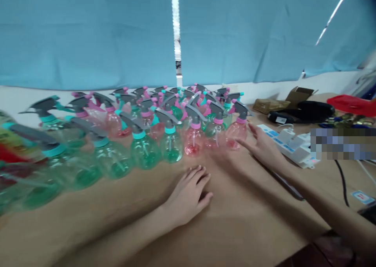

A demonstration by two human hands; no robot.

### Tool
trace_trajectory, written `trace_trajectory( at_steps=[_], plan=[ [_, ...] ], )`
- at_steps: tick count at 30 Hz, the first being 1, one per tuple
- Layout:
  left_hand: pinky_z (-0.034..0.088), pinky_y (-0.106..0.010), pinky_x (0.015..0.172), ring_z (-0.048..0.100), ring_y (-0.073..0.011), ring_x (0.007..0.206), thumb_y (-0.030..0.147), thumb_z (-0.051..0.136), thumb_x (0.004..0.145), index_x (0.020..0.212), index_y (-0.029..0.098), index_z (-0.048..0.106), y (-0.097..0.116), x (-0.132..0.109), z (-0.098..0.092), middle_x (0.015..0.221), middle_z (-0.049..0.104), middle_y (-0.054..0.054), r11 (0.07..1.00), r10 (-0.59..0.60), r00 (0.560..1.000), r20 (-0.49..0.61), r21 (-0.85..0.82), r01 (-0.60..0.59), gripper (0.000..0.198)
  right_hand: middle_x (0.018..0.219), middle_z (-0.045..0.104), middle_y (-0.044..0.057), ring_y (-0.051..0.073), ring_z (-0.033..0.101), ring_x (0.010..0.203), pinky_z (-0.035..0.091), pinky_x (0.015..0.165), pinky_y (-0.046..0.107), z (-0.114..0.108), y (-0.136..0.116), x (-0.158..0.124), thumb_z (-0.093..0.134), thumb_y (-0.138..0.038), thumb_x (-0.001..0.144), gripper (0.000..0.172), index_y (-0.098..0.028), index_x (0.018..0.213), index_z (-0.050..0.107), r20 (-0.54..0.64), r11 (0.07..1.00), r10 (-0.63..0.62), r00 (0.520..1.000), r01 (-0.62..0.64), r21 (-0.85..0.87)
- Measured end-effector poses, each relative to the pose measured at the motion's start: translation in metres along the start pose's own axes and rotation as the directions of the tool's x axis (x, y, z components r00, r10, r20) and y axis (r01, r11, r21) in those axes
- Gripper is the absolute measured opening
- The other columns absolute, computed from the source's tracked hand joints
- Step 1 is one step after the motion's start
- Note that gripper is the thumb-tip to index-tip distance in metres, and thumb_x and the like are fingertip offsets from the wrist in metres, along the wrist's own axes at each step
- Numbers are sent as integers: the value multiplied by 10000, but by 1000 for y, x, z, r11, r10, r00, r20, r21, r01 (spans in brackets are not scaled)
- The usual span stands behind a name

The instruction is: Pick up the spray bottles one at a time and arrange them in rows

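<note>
Several spray bottles stand upright in rows on the wooden table, some green with turquoise collars, some pink with pink collars. At the right end of the front row is a pink spray bottle (236,132) with a grey and pink trigger head. My right hand (266,149) is beside it, thumb and fingers apart; whether it touches the bottle I cannot tell. Palm down over the table, my left hand (189,196) has its fingers stretched out and holds nothing. Nearest to it are a green spray bottle (172,145) and another pink spray bottle (193,139).
To the right lie a white power strip (289,143) with plugs, a dark flat object (286,184), an opened cardboard box (273,104), black headphones (311,112) and a red tray (352,102). A blue curtain (117,36) hangs behind the table (235,220).
</note>
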State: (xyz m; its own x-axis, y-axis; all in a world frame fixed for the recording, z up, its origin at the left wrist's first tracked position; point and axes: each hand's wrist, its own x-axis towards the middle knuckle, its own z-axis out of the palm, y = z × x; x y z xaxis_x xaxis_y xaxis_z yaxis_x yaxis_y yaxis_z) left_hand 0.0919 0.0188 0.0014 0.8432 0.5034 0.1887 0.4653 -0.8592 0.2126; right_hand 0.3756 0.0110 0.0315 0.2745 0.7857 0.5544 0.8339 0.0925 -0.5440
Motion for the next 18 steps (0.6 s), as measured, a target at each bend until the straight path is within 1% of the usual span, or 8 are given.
trace_trajectory(
  at_steps=[4, 5, 6, 8, 9, 12, 16, 18],
  plan=[
    [300, -454, 1107, 384, -265, 1349, 310, 513, 938, 1326, 144, 500, -22, -60, -16, 1420, 483, -124, 997, -67, 997, -46, 47, 69, 423, 1234, 593, 168, 312, 580, 1141, 460, 973, 505, 24, -56, -60, 593, -451, 850, 500, -154, 1239, 487, -17, 993, -87, 996, 89, 81],
    [307, -453, 1103, 393, -268, 1342, 309, 512, 936, 1320, 137, 506, -27, -74, -20, 1415, 488, -129, 994, -87, 995, -52, 60, 90, 420, 1218, 603, 143, 288, 580, 1144, 467, 977, 483, 34, -74, -75, 583, -416, 866, 437, -180, 1222, 490, 14, 984, -133, 991, 131, 118],
    [313, -450, 1100, 400, -269, 1337, 309, 510, 937, 1314, 137, 512, -31, -89, -23, 1411, 492, -130, 991, -108, 992, -62, 73, 112, 414, 1220, 603, 126, 267, 580, 1149, 473, 979, 468, 45, -91, -87, 572, -374, 880, 387, -200, 1215, 489, 115, 972, -204, 972, 187, 144],
    [326, -437, 1093, 415, -265, 1327, 312, 502, 943, 1311, 142, 515, -39, -117, -30, 1404, 500, -126, 984, -149, 985, -85, 89, 156, 406, 1224, 603, 110, 236, 577, 1159, 481, 985, 440, 69, -124, -105, 534, -314, 905, 324, -212, 1209, 490, 317, 934, -346, 883, 291, 208],
    [334, -432, 1089, 423, -264, 1321, 315, 497, 946, 1312, 145, 515, -43, -131, -34, 1400, 504, -123, 980, -168, 981, -98, 95, 177, 404, 1234, 598, 110, 227, 569, 1174, 478, 997, 427, 82, -140, -111, 530, -301, 907, 304, -209, 1195, 499, 365, 918, -388, 846, 318, 239],
    [351, -433, 1078, 440, -266, 1305, 328, 488, 955, 1315, 148, 513, -55, -174, -44, 1394, 512, -116, 962, -232, 963, -139, 111, 248, 403, 1282, 581, 114, 220, 545, 1214, 456, 1035, 429, 118, -180, -116, 527, -302, 910, 314, -198, 1205, 513, 453, 871, -488, 746, 381, 311],
    [356, -449, 1075, 458, -262, 1287, 339, 475, 964, 1307, 180, 516, -71, -233, -60, 1381, 525, -98, 932, -330, 922, -205, 86, 352, 381, 1364, 536, 127, 229, 485, 1288, 407, 1083, 458, 160, -226, -117, 510, -364, 921, 395, -166, 1263, 514, 492, 824, -566, 661, 436, 362],
    [365, -459, 1067, 474, -260, 1270, 337, 463, 965, 1303, 194, 512, -79, -261, -69, 1359, 541, -92, 911, -387, 881, -270, 38, 412, 370, 1393, 519, 125, 230, 459, 1315, 389, 1100, 455, 176, -248, -120, 505, -398, 922, 439, -156, 1289, 513, 502, 800, -601, 622, 464, 381]
  ],
)
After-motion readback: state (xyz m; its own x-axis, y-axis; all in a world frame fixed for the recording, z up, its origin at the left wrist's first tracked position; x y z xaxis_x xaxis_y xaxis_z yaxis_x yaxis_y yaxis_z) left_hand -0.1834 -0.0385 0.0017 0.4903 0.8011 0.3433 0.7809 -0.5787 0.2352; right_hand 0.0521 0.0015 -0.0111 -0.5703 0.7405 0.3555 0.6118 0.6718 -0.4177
